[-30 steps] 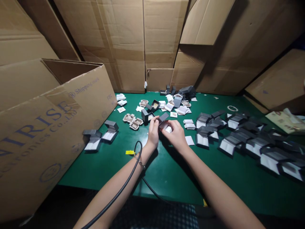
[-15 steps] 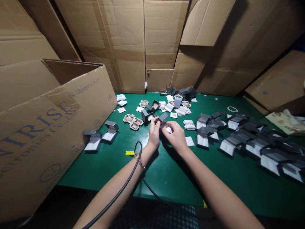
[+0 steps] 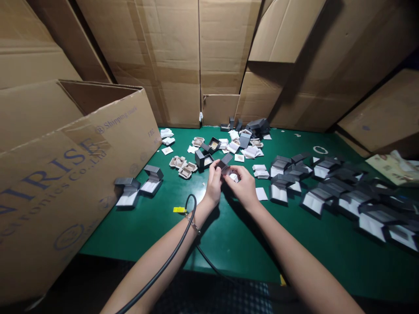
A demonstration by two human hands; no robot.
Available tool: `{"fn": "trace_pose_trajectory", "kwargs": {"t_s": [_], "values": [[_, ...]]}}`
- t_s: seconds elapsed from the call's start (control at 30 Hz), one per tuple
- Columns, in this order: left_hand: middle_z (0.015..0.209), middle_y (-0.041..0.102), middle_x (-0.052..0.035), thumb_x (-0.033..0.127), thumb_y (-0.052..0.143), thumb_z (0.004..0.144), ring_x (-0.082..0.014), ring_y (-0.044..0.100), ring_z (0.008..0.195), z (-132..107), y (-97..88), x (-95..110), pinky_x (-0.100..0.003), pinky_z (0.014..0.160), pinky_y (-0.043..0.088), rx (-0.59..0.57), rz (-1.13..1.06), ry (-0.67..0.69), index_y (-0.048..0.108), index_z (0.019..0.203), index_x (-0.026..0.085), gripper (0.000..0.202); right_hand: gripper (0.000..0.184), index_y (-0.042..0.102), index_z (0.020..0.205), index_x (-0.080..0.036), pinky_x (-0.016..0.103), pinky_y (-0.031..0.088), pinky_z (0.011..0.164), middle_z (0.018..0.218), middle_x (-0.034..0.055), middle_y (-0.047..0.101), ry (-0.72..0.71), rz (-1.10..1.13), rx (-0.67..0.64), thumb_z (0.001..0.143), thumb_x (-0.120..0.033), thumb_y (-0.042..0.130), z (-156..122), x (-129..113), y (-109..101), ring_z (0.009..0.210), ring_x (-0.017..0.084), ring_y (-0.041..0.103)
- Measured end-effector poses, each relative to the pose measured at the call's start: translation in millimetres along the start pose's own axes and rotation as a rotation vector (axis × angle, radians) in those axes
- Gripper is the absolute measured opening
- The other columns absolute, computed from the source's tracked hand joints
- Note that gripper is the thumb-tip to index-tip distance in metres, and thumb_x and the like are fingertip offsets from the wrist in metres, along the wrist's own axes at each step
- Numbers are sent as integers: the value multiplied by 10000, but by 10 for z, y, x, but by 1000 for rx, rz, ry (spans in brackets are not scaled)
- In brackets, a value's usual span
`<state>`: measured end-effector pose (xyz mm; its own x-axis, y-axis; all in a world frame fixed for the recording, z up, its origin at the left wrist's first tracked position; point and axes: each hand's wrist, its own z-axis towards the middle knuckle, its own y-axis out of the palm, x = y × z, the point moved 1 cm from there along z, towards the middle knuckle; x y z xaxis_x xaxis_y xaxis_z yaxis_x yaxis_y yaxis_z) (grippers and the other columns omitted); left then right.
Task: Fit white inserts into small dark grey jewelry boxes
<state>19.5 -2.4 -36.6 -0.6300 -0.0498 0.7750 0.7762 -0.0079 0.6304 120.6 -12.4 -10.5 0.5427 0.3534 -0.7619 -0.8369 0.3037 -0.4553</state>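
A small dark hinged box (image 3: 225, 161) is held up off the green table between my two hands, its lid raised. My left hand (image 3: 214, 183) grips its left side, fingers wrapped round it. On the other side, my right hand (image 3: 242, 185) has its fingers bent at the box's opening, with a white insert (image 3: 233, 177) by the fingertips; part of both is hidden by the fingers. Just beyond my hands stands another open dark box (image 3: 203, 160). Grey moulded pulp inserts (image 3: 185, 169) lie left of it.
A large open carton (image 3: 131, 131) stands at left, with two open dark boxes (image 3: 152, 181) beside it. Rows of similar boxes (image 3: 347, 187) spread over the right. White inserts (image 3: 252, 151) litter the back of the green table (image 3: 235, 244). A black cable (image 3: 170, 257) runs along my left forearm.
My hands stay nearly in place with the dark box between them. The box has tilted slightly, and a little more of the white insert shows by my right fingers.
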Motion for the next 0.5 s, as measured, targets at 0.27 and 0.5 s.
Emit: {"fn": "trace_pose_trajectory", "kwargs": {"t_s": [0.27,0.5], "values": [[1110,621,-78,523,490,860,-175,628,932,116,-35,80,-287,777,504,55,79,-143,499,1202,211,463,342,629,952,-191,366,480,797,951,76,679,132,103,-84,731,-452,605,31,23,3,866,233,617],[919,661,-78,549,416,874,-173,640,784,245,-55,153,-299,729,506,188,-49,-232,550,1101,145,483,324,678,942,-194,338,495,773,969,65,695,151,216,-190,806,-430,503,38,17,8,870,206,630]]}}
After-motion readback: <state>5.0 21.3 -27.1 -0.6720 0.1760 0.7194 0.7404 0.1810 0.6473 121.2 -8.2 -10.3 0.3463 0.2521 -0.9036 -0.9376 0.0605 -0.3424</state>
